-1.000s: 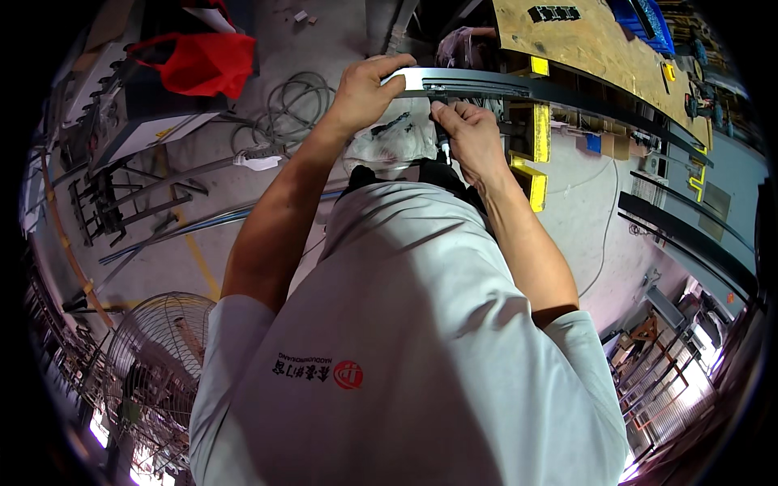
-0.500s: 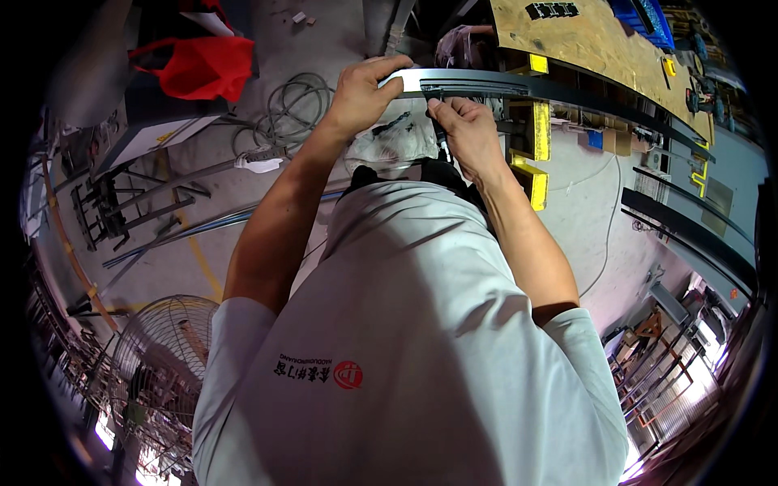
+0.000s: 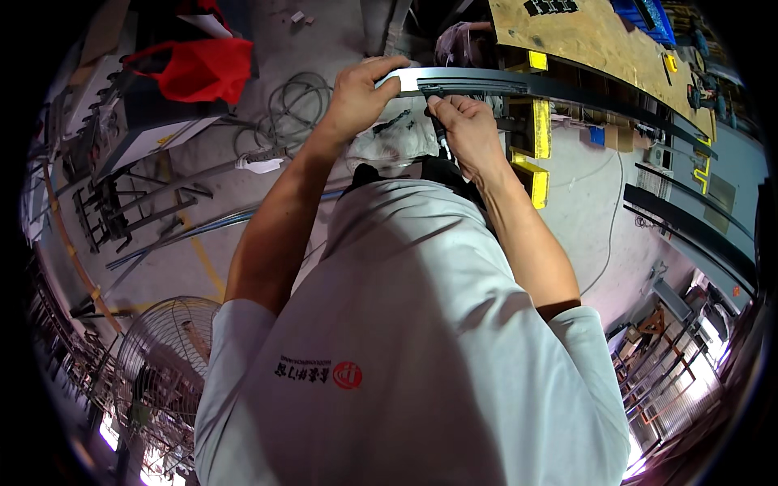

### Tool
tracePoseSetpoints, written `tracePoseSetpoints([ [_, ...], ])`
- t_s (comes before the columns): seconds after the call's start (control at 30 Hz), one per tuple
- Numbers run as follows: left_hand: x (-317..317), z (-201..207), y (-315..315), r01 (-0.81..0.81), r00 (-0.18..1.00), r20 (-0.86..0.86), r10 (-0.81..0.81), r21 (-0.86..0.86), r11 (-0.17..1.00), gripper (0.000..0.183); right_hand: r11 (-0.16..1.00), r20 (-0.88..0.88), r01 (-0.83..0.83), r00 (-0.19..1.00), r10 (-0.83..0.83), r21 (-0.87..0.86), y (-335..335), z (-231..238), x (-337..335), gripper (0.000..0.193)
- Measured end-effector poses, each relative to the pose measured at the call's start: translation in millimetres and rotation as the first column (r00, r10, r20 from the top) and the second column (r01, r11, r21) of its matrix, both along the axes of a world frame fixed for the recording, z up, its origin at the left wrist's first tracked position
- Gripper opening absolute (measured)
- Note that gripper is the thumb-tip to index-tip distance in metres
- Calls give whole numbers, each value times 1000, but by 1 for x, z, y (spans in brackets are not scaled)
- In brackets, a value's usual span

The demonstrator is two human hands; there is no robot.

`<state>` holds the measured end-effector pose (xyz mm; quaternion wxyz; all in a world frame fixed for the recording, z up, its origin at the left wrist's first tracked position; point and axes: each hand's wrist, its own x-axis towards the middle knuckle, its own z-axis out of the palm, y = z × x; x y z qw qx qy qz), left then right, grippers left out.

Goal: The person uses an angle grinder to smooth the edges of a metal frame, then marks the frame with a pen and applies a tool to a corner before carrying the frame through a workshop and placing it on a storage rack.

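Observation:
A long dark metal profile point(image 3: 567, 89) stretches from in front of me toward the far right, its left end shiny. My left hand point(image 3: 361, 97) is closed round that left end, thumb on the near side and fingers over the far side. Just under the profile, my right hand point(image 3: 466, 130) pinches a slim black piece point(image 3: 438, 130) of a kind I cannot make out. This piece hangs down from a long black strip point(image 3: 474, 86) set along the profile. The right fingers partly cover it.
Yellow blocks point(image 3: 531, 182) on a stand support the profile at right, beside a wooden bench point(image 3: 559, 32). Coiled hose point(image 3: 300, 105) and long rods point(image 3: 178, 235) lie on the floor at left. A red bag point(image 3: 203, 69) sits far left; a wire-cage fan point(image 3: 166, 340) stands near left.
Both hands keep the same grip on the profile and black piece. The view has shifted very slightly; nothing else has visibly moved.

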<state>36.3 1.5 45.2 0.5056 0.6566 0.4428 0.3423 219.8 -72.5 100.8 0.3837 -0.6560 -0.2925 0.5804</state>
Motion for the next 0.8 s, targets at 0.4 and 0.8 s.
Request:
tracePoseSetpoints([
  [0.4,0,-1,0,-24,997,-65,31,96,995,34,998,-7,27,1000,-27,-51,1,8,-3,31],
  [0.8,-1,-4,0,-1,999,-36,5,100,995,33,1000,-11,3,1000,-4,-31,-1,0,-2,30],
])
